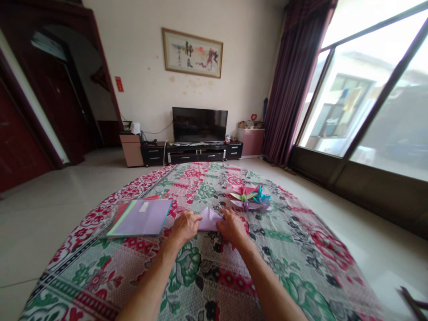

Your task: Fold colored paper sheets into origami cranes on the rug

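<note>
"What's furthest left?"

"A dark red door (56, 89), standing beyond the table. Nearer, on the flowered tablecloth (203, 267), there's a stack of paper (140, 218). The top sheet is purple with a small white label, and green, blue and red edges peek out from underneath."

"And next to that?"

"The person's left hand (185, 226). Its thumb and fingers are closed in a pinch on the left side of some folded paper (209, 220)."

"Where is that paper, exactly?"

"Between the two hands, in front of the person, to the right of the stack. It's light purple, with a point at the top and a wide base. I can't tell whether it touches the cloth or sits just above it. Far behind it, a dark television (200, 125) stands on a low cabinet (190, 154), with a framed picture (193, 52) on the wall above."

"The other hand?"

"The right hand (233, 225) is clamped on the paper's right side, thumb and fingers together."

"Anything past it?"

"A cluster of paper birds (246, 206) just beyond it on the cloth: green at left, red behind, purple in front, blue at right. Further over, a purple curtain (284, 89) hangs beside a big window (354, 107)."
</note>
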The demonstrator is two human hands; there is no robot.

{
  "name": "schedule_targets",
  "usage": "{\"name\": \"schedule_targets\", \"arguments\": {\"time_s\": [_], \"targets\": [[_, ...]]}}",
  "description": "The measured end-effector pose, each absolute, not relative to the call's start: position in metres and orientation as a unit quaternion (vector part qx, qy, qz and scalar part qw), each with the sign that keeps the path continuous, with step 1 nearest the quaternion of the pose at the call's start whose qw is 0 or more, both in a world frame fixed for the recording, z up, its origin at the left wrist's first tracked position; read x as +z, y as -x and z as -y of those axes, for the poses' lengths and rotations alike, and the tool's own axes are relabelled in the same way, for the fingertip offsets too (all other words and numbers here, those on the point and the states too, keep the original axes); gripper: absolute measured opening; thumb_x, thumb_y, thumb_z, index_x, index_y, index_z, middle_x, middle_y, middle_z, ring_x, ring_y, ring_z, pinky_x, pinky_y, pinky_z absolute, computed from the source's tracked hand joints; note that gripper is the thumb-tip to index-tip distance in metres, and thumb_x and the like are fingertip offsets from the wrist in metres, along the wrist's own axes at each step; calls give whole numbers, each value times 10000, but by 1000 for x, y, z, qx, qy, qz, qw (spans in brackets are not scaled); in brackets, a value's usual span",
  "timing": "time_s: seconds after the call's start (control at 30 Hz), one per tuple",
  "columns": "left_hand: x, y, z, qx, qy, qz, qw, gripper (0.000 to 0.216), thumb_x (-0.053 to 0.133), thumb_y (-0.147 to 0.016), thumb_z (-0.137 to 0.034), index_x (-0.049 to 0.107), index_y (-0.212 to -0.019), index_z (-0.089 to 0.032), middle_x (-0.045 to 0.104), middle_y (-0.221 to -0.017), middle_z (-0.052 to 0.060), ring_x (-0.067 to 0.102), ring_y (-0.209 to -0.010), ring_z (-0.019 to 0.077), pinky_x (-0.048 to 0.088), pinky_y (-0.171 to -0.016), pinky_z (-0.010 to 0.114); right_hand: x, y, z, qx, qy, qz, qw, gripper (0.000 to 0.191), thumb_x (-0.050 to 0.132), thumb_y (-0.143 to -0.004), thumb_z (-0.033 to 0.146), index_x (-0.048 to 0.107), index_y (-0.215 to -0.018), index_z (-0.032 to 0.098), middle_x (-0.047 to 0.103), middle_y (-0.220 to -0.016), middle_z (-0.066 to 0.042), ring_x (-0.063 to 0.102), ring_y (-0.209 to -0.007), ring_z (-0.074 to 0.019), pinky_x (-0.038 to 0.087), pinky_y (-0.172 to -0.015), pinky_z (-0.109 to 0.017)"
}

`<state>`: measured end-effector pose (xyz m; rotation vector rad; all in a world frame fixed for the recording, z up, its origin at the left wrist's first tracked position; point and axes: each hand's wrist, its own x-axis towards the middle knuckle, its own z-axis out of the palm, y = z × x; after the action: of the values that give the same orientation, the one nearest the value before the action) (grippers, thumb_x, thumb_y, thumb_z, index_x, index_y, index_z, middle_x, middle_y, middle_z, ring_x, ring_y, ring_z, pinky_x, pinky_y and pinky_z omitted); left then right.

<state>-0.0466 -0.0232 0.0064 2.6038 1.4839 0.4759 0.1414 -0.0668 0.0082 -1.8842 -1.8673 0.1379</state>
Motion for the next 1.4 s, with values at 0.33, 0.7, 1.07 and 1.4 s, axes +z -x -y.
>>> {"name": "schedule_targets", "arguments": {"time_s": [0.33,0.7,1.07,1.4], "targets": [[8,43,29,148,-854,-497,43,326,407,-810,-167,694,-955,-220,616,-847,79,535,-866,197,423,-818,301,16,-129,49,51,746,635,192,386,497,-748,377,608,-1062,182,657,-979,-132,598,-905,-266,398,-735,-334],[6,44,24,190,-843,-500,54,387,454,-776,-153,612,-1126,-199,636,-961,85,555,-941,213,417,-884,325,21,-140,32,157,726,631,225,190,537,-677,295,690,-642,188,627,-591,-10,549,-586,-136,288,-487,-216],[34,44,23,346,-768,-499,202,423,534,-777,-371,580,-1145,-168,661,-935,64,601,-881,182,439,-800,266,18,-141,37,264,531,694,409,173,514,-746,307,586,-703,155,520,-587,32,412,-523,-82,303,-491,-197],[35,41,23,386,-765,-466,220,223,501,-766,-325,612,-662,-161,579,-606,-5,508,-602,119,341,-572,205,20,-136,41,338,486,684,427,172,549,-747,325,604,-775,164,530,-646,24,423,-555,-85,295,-486,-191]]}}
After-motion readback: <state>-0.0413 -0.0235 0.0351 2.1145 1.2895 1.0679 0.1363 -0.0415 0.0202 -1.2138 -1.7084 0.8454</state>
